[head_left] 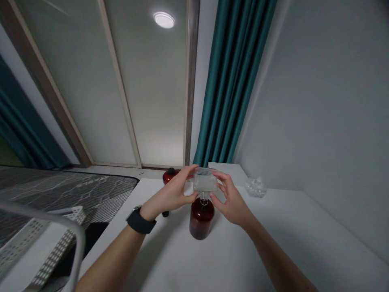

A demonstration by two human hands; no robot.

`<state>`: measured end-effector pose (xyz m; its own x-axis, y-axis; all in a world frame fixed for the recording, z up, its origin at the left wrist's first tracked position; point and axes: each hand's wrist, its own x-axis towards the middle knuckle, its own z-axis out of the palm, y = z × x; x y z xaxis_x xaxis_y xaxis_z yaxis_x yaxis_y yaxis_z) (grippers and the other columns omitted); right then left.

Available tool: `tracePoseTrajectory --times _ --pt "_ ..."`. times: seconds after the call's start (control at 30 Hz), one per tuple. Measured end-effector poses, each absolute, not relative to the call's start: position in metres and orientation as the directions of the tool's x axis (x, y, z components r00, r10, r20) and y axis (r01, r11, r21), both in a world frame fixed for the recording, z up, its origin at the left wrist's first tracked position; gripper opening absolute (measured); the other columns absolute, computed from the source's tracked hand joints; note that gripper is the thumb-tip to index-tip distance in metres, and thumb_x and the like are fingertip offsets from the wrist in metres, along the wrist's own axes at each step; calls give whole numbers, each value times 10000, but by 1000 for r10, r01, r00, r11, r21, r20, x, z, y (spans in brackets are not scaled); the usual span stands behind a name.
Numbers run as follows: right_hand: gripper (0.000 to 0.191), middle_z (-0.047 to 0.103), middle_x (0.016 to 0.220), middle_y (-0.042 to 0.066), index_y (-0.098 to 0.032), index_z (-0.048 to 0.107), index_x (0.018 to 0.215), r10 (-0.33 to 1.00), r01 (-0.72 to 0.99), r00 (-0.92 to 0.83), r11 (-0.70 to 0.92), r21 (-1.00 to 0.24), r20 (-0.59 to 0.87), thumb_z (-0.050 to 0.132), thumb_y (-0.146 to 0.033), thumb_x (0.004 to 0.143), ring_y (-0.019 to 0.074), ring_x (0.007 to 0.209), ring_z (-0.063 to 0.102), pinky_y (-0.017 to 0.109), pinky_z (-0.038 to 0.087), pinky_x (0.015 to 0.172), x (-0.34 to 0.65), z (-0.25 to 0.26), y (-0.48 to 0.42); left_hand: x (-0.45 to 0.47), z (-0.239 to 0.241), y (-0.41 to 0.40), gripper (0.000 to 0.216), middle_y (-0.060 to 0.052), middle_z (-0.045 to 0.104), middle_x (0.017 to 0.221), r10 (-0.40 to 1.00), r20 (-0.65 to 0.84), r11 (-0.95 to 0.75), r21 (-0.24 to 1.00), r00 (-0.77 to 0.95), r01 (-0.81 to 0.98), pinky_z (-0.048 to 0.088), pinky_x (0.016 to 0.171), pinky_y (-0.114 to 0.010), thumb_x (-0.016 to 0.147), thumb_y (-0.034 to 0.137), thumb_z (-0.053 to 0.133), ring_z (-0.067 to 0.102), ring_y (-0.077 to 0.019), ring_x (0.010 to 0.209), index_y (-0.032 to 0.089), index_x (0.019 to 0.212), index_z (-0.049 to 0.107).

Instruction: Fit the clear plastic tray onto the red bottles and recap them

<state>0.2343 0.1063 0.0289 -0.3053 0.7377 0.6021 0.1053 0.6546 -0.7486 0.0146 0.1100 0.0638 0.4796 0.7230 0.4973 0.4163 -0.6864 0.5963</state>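
Observation:
My left hand [174, 192] and my right hand [229, 198] both grip a small clear bag of white powder or grains [206, 182], one hand on each side. The bag is held just above the neck of a dark red bottle [201, 218] that stands upright on the white table [273, 243]. Something small and clear sits in the bottle's neck under the bag; I cannot make out what it is. A black watch is on my left wrist.
A second dark red bottle with a black cap [169, 175] stands behind my left hand. A crumpled clear plastic bag [255, 187] lies at the back right near the wall. A white perforated basket [39, 243] and a patterned mattress [60, 194] are at the left.

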Motion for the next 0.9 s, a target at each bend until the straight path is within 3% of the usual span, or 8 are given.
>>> tracePoseTrajectory --times 0.9 --pt "575 421 1446 61 -340 420 1314 722 133 -294 680 -721 626 589 -76 832 244 1435 360 550 324 1196 234 29 105 14 66 108 732 -125 476 1438 695 526 -718 550 491 427 418 1132 -523 815 169 684 509 -290 1318 244 1442 314"
